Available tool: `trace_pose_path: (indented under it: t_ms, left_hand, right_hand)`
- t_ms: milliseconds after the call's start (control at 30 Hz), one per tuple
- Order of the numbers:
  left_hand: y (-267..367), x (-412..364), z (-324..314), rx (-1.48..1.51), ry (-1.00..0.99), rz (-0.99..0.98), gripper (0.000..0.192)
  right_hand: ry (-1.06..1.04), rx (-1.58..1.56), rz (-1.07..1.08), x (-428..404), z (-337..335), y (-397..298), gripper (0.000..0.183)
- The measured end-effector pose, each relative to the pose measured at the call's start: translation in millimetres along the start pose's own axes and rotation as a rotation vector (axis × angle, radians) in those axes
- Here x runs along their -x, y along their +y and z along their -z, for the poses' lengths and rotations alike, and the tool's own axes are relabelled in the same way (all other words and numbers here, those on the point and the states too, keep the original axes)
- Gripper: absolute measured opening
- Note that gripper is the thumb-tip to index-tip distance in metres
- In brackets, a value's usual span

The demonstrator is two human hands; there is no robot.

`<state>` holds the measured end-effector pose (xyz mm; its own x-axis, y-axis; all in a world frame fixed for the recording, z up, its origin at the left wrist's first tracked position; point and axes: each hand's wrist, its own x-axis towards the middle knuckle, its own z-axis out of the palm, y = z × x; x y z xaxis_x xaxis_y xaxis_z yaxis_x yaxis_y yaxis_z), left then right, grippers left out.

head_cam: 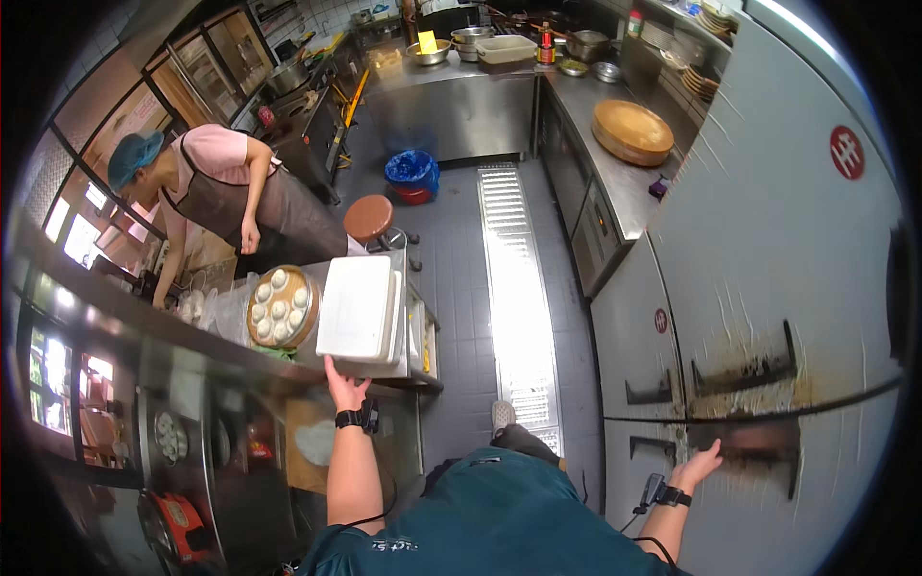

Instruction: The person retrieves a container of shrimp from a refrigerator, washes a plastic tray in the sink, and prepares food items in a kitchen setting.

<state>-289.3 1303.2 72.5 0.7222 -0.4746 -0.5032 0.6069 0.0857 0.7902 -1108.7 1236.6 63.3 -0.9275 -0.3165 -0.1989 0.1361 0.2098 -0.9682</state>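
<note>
My left hand (347, 385) is at the near edge of a stack of white plastic trays (354, 306), fingers spread. Its fingertips meet the tray edge or lie just under it; which one I cannot tell. Beside the stack, a round bamboo steamer (315, 317) holds several pleated white buns (279, 309). On the other side, my right hand (697, 464) is held out with nothing in it, close to the scuffed handles (749, 385) of a grey refrigerator (763, 288). Whether it touches the door is unclear. Both wrists wear black straps with small devices.
A co-worker (238, 180) in a hair net and apron leans over the counter at left. A round stool (369, 218) and a blue-lined bin (412, 176) stand on the floor. A metal drain grate (520, 288) runs along the aisle. A round wooden board (632, 132) lies on the right counter.
</note>
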Motion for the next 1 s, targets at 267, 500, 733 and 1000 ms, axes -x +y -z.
trace_pose_path:
  t_ms: [267, 500, 733, 1000]
  left_hand:
    - [4, -60, -5, 0.144, 0.045, -0.043, 0.074]
    - [14, -65, -20, 0.162, 0.070, -0.206, 0.068]
    - [19, -73, -16, 0.148, 0.053, -0.154, 0.068]
    - [34, -73, -32, 0.048, 0.160, -0.178, 0.068]
  right_hand:
    - [0.157, 0.199, 0.135, -52, 3, 39, 0.056]
    - [0.194, 0.418, 0.307, 7, -17, 7, 0.054]
    - [0.343, 0.566, 0.224, -57, -5, 32, 0.061]
    - [0.356, 0.620, 0.176, -60, -6, 44, 0.067]
